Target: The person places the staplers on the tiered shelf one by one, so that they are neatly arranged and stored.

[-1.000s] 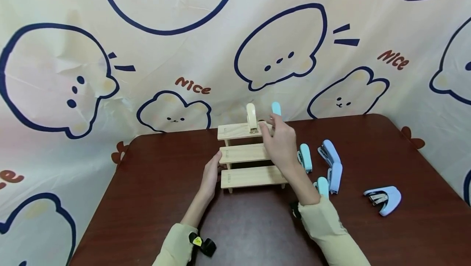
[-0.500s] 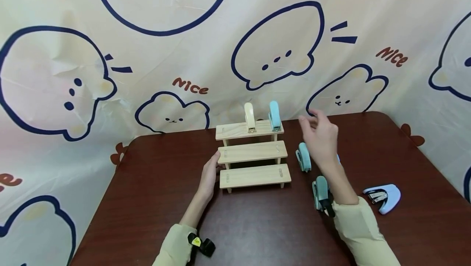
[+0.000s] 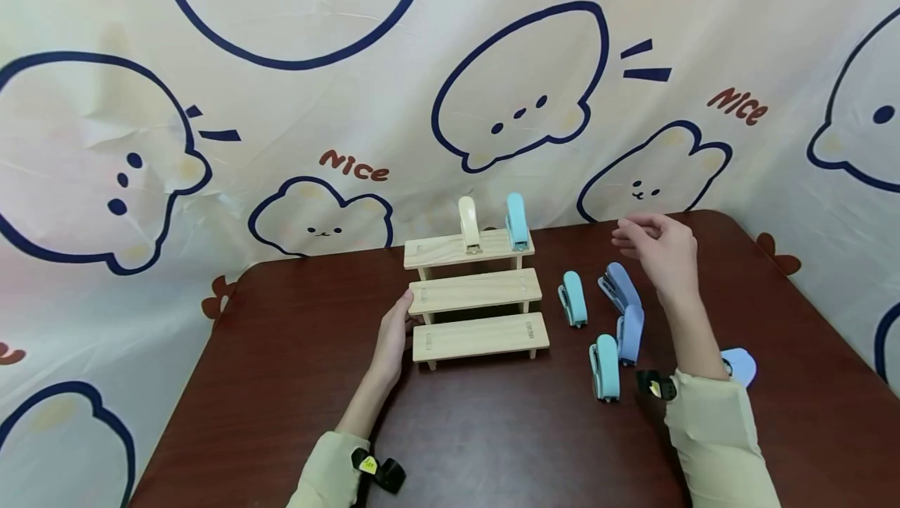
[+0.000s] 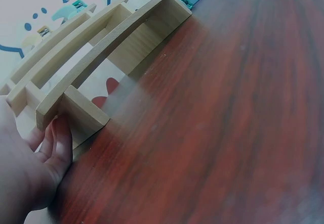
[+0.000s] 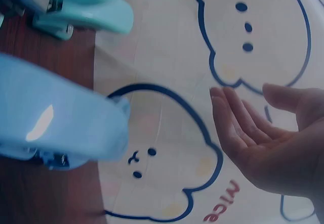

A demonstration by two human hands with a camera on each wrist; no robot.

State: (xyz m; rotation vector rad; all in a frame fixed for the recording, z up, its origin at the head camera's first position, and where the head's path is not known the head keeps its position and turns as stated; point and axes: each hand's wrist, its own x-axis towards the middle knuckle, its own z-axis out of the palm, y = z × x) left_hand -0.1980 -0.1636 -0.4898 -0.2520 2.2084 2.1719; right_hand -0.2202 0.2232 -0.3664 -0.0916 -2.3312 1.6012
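A person's left grip point(image 3: 391, 340) holds a wooden rack point(image 3: 476, 292) at its left end; right of the rack, the right grip point(image 3: 664, 254), empty, fingers loosely curved, hovers near a blue stapler point(image 3: 620, 287).

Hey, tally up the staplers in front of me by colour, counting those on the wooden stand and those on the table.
Cream stapler: 1
Sky-blue stapler: 1
Mint staplers: 2
Periwinkle staplers: 3, one partly hidden
Total: 7

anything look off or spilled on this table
Nothing looks spilled or damaged. Slightly untidy: right of the rack, the farthest periwinkle stapler lies askew to the next periwinkle stapler, ends crowded together.
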